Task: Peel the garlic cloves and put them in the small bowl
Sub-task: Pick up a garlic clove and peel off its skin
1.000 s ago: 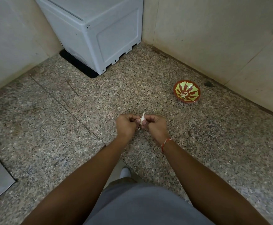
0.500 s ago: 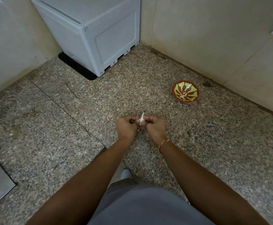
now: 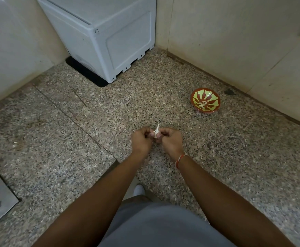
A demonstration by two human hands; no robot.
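While both hands stay close together over the floor [image 3: 234,166], as in the earlier pictures, nothing has visibly shifted. The left hand [image 3: 140,139] and right hand [image 3: 170,140] each have curled fingers pinching the garlic clove [image 3: 157,131], its papery tip poking upward. Peeling seems unfinished. The small bowl [image 3: 206,100] waits well apart, near the wall.
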